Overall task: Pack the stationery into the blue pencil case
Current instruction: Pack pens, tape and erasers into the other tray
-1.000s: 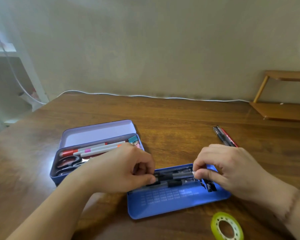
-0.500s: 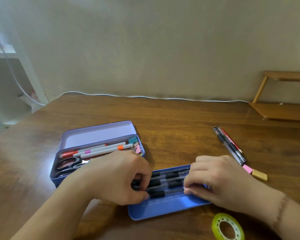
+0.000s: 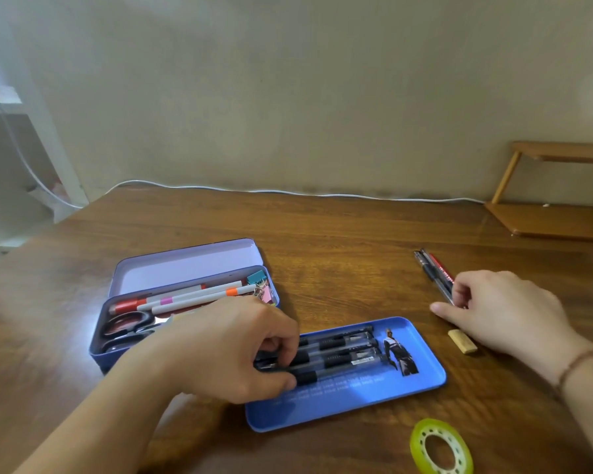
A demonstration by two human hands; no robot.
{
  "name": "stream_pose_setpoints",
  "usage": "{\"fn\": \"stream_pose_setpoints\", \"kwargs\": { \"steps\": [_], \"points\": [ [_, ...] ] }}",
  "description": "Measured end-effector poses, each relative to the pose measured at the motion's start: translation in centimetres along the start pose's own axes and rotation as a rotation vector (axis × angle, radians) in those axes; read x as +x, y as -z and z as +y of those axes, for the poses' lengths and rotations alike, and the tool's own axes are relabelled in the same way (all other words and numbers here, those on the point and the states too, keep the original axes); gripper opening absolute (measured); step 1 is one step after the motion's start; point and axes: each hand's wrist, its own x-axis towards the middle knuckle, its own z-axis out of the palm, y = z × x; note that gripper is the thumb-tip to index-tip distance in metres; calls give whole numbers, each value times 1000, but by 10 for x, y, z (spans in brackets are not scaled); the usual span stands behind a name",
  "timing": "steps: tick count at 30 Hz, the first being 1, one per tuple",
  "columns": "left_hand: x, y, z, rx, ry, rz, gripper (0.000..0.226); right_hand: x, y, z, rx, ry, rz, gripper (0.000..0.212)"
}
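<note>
Head view, desk inventory.

Left hand (image 3: pixel 230 350): forearm enters from the lower left, palm down, knuckles raised. Fingers curled, thumb and fingertips pinching the near ends of the black pens (image 3: pixel 339 350) lying side by side in the blue tray (image 3: pixel 363 398).

Right hand (image 3: pixel 504 313): reaches in from the right edge, wrist bearing a thin bracelet (image 3: pixel 575 366). Fingers bent over the lower ends of the loose pens (image 3: pixel 432 270) on the table (image 3: pixel 339 241); thumb extended toward the left, flat against the wood. Whether the fingers actually grip the pens cannot be told.

Blue pencil case (image 3: pixel 172 313): open, left of centre, lid tipped back. Contents: white markers with pink and orange bands (image 3: pixel 199 297), a red marker (image 3: pixel 127 305), black-handled scissors (image 3: pixel 124 328), binder clips (image 3: pixel 261 285) at the right end. The left wrist covers part of its near rim.

Blue tray: just right of the case, in front of the person, printed figure at its right end.

Eraser (image 3: pixel 462 341): tan, on the table between the tray and the right hand.

Tape roll (image 3: pixel 440 446): yellow-green, at the lower edge, near the tray's right corner.

Wooden shelf (image 3: pixel 555 213): far right corner. White cable (image 3: pixel 288 192) along the table's back edge.
</note>
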Motion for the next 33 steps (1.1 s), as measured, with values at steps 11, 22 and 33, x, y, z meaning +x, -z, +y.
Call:
{"fn": "stream_pose_setpoints", "kwargs": {
  "steps": [11,22,33],
  "points": [
    [8,-5,-4,-22,132,608,4,7,-4,-6,-84,-49,-59,30],
    [15,-10,15,41,-87,565,23,-61,9,-55,916,789,382,9],
    [20,-29,39,-884,-187,471,23,-61,-7,-67,1147,691,133,37]
  ]
}}
